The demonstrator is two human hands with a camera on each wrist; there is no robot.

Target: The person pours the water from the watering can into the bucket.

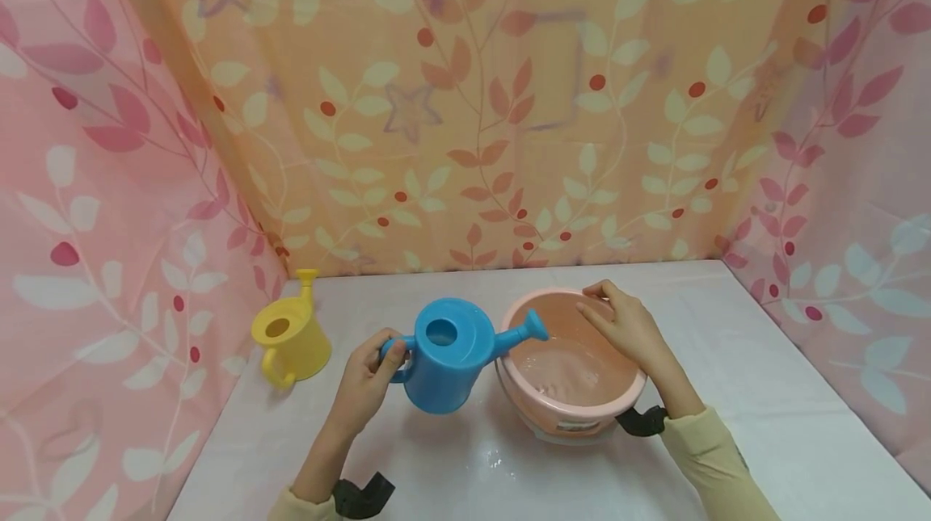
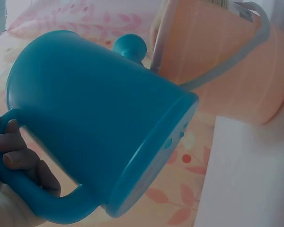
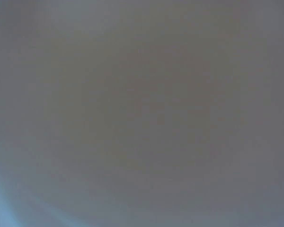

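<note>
the left hand's fingers curl round the handle of the blue watering can, its body right of them; probably stiff, light, slippery if wet, best held there. the right hand's fingers touch the pink bucket rim; whether pinching, i cannot tell.

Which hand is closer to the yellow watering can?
Left. The left hand, holding the blue watering can, is just right of the yellow watering can; the right hand is farther away, at the pink bucket.
</note>
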